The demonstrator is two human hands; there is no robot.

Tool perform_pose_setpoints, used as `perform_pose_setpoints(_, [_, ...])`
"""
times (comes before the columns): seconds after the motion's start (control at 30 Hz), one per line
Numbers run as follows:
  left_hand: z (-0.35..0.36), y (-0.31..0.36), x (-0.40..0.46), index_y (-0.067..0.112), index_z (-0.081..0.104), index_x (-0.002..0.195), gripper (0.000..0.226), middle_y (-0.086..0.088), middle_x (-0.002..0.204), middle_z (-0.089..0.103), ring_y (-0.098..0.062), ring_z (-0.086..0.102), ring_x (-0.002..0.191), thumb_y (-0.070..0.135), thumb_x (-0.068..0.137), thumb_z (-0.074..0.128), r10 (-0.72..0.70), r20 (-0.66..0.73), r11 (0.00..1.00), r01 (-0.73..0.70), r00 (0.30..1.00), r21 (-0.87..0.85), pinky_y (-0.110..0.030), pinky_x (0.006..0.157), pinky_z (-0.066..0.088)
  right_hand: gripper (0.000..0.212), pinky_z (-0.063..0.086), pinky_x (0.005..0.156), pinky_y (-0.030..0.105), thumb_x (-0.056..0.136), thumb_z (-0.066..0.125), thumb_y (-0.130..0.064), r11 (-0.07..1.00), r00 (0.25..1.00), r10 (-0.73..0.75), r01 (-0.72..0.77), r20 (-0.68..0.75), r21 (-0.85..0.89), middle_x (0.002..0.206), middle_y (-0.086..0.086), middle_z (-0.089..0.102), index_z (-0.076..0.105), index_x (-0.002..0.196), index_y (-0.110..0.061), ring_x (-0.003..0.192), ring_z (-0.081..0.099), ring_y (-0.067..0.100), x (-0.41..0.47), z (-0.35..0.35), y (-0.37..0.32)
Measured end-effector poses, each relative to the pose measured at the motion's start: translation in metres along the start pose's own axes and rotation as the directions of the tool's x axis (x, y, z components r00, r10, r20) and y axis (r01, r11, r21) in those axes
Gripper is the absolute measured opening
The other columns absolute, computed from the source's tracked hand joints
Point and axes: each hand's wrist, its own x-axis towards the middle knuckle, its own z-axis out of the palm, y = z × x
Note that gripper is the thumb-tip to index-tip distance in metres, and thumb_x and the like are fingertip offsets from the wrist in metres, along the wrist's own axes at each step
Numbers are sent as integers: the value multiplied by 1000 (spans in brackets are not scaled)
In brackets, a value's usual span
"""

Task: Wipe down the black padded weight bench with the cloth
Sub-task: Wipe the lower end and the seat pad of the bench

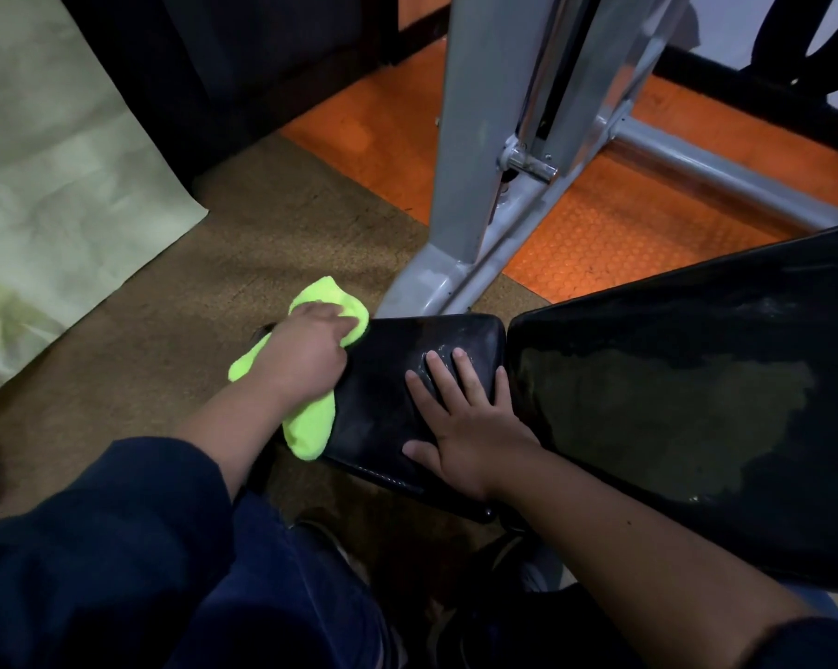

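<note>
Lime-green cloth [311, 417]: it is bunched under the left hand and lies over the left edge of the seat pad, one end hanging down at the side, one end sticking out beyond the fingers.
Left hand [306, 352]: palm down on the cloth, fingers curled over it and gripping it against the pad edge; forearm bare, dark blue sleeve [118, 523] pushed up.
Right hand [460, 422]: flat on top of the seat pad, fingers spread and straight, thumb out toward the near edge; it holds nothing.
Seat pad [388, 393]: small black padded part of the bench, between the two hands.
Back pad [697, 403]: larger black pad just to the right, surface shiny with wet-looking patches.
Frame [470, 185]: grey metal uprights behind the pads.
Floor: brown carpet [166, 330] near, orange studded mat [624, 234] farther.
</note>
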Motion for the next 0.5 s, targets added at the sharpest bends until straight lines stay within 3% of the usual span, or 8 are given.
perform_pose_setpoints(0.07, [2,-1,-15,15,55,136,54,-10,145,47,-34,35,136,4,83,54,60,-21,998,-60,998,-31,-41,114,26,79,-13,114,68,95,14,-73,1000,1000,-3,3,-3,3,159,-3,-39,-23,153,-36,142,-41,27,0,-1,0])
perform_pose_setpoints(0.23, [1,-2,-11,16,55,135,55,-13,144,48,-36,36,135,9,81,54,-34,-24,999,34,999,5,-47,111,32,79,-13,114,68,95,14,-73,1000,1000,2,-2,12,0,158,-3,-39,-23,153,-36,142,-42,27,-1,-2,0])
perform_pose_setpoints(0.37, [5,-1,-33,13,58,133,55,-14,142,50,-39,37,135,2,79,58,80,-47,996,-82,996,-33,-46,114,29,79,-12,114,68,95,14,-73,1000,1000,0,0,8,-4,158,-3,-39,-24,153,-36,142,-42,27,-1,-3,0])
perform_pose_setpoints(0.5, [1,-2,-29,13,56,134,54,-14,145,47,-37,33,138,3,81,56,-36,-56,998,32,998,-56,-45,116,26,79,-12,115,68,95,14,-73,1000,1000,6,-6,9,-4,158,-3,-39,-24,153,-36,142,-41,27,-1,-3,0])
